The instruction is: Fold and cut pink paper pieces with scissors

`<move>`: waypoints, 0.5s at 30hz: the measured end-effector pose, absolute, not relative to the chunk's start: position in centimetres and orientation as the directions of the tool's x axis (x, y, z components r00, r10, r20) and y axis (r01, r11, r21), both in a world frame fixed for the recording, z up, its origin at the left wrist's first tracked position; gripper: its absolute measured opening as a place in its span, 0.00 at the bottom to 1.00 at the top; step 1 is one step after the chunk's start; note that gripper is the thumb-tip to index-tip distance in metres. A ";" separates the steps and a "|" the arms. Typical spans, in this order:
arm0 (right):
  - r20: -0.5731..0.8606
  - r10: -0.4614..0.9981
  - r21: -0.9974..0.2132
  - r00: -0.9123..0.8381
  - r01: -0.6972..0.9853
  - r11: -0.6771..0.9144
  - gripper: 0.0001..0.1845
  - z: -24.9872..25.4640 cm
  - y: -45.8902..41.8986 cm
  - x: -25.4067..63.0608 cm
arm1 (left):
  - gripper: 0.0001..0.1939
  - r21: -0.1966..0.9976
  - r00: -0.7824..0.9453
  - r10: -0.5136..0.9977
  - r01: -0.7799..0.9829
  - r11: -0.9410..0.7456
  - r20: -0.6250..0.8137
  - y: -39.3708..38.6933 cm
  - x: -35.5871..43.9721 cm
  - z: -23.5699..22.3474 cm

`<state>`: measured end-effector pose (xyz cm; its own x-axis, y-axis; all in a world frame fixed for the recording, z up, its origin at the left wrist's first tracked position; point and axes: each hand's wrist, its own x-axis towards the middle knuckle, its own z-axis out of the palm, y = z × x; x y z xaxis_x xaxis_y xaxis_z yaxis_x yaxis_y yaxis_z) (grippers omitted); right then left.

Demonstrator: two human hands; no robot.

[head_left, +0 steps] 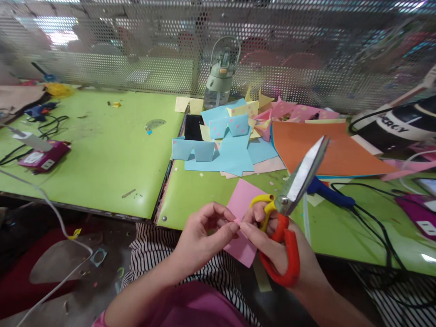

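Above my lap, at the table's front edge, is a piece of pink paper (241,197). My left hand (206,231) pinches it between thumb and fingertips. The thumb and fingers of my right hand (272,250) meet the left fingertips at the same spot on the paper. Also in my right hand are scissors (283,205) with one yellow and one red handle. Their metal blades point up and away to the right, seemingly closed together. Fingers cover part of the paper and of the handles.
Blue paper glasses (194,150) lie among coloured paper sheets beyond my hands. Orange paper (316,145) is at right, near a glue gun (330,193) with a blue body and black cables. A bottle (220,81) stands by the perforated metal screen (136,54). A purple box (44,156) sits left.
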<state>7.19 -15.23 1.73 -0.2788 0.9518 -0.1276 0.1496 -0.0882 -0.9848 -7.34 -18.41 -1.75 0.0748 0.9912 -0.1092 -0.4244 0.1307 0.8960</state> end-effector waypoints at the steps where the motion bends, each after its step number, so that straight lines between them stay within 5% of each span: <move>1: -0.127 0.953 -0.985 -0.274 0.151 -0.087 0.18 1.8 -15.2 7.1 | 0.14 0.892 0.086 0.990 -0.429 0.142 -0.116 -18.3 -7.4 -1.7; 10: -0.071 0.967 -0.893 -0.243 0.447 0.047 0.18 2.9 -12.5 11.4 | 0.14 0.908 0.206 0.964 -0.350 0.232 -0.167 -15.1 -8.8 -0.8; 15: -0.122 0.975 -0.861 -0.186 0.509 -0.011 0.21 1.9 -11.9 14.2 | 0.14 0.866 0.287 0.929 -0.373 0.335 -0.236 -13.5 -8.5 -0.8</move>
<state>14.24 -11.88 1.90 -0.1863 0.9749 -0.1221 0.5091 -0.0105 -0.8606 -8.47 -13.50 -0.82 0.2868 0.9285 -0.2358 -0.3725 0.3348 0.8655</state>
